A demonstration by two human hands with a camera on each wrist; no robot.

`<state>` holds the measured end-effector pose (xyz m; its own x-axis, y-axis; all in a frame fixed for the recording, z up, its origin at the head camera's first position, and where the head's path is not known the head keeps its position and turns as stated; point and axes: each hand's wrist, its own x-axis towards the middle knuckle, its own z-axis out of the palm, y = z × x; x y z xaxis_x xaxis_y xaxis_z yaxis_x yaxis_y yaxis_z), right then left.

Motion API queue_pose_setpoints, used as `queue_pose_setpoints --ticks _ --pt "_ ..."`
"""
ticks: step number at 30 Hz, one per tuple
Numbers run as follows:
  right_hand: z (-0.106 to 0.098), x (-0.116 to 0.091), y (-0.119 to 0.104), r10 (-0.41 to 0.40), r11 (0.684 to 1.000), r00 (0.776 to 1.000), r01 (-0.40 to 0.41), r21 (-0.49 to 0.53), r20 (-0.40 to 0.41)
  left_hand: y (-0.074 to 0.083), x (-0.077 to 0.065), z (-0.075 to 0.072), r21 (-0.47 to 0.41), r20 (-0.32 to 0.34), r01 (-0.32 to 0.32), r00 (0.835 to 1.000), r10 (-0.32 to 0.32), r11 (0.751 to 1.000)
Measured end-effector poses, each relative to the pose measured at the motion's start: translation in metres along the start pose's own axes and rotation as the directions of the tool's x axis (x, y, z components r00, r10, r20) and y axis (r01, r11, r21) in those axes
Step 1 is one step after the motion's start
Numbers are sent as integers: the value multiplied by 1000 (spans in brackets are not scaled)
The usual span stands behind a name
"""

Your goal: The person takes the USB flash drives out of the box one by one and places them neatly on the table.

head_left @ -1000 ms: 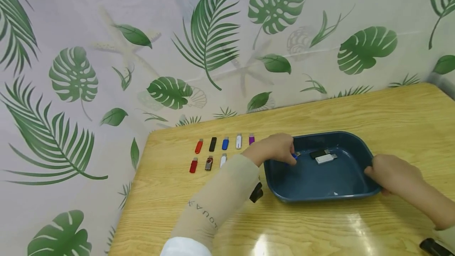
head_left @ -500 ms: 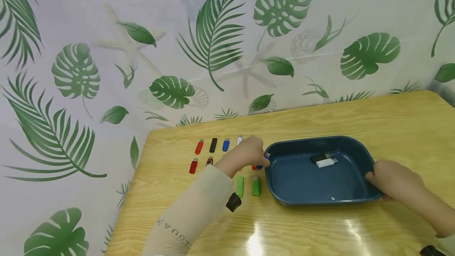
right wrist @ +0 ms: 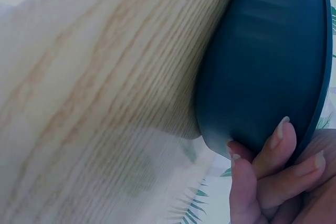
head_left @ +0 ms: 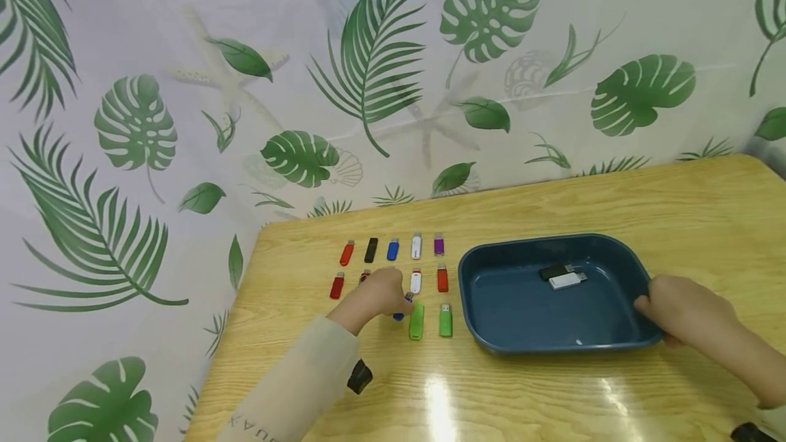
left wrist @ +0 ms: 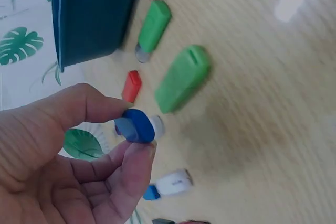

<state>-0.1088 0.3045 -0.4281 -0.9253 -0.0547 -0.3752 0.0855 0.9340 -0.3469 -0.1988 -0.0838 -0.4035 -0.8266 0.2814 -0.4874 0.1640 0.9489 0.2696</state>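
Note:
My left hand (head_left: pixel 382 293) pinches a blue USB stick (left wrist: pixel 137 125) between thumb and fingertips, above the table just left of a light green USB stick (head_left: pixel 417 321). A second green stick (head_left: pixel 445 320) lies to its right. With my right hand (head_left: pixel 690 305) I hold the right end of a dark blue tray (head_left: pixel 522 316), thumb at the rim; in the right wrist view the fingers (right wrist: pixel 283 148) lie against its outer wall. Inside the tray rest a black USB stick (head_left: pixel 553 272) and a white USB stick (head_left: pixel 565 282), side by side.
A back row on the table holds red (head_left: pixel 346 252), black (head_left: pixel 371 249), blue (head_left: pixel 393 249), white (head_left: pixel 416 246) and purple (head_left: pixel 439 245) sticks. Before it lie dark red (head_left: pixel 337 285), white (head_left: pixel 416 282) and red (head_left: pixel 442 278) ones. A leaf-patterned cloth (head_left: pixel 276 53) hangs behind.
My left hand has left the tray with the blue USB stick, moving left over the table and uncovering the sticks on the right. The right hand stays at the tray's end.

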Motion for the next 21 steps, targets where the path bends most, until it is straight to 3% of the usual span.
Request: queue_pose_setpoints --ticks 11,21 --pt "-2 4 3 -15 1000 1000 15 -3 -8 -32 -11 17 -51 -40 61 997 -63 997" --pt "-4 4 10 -15 1000 1000 15 4 1 -40 -7 26 -82 -67 84 994 -90 993"
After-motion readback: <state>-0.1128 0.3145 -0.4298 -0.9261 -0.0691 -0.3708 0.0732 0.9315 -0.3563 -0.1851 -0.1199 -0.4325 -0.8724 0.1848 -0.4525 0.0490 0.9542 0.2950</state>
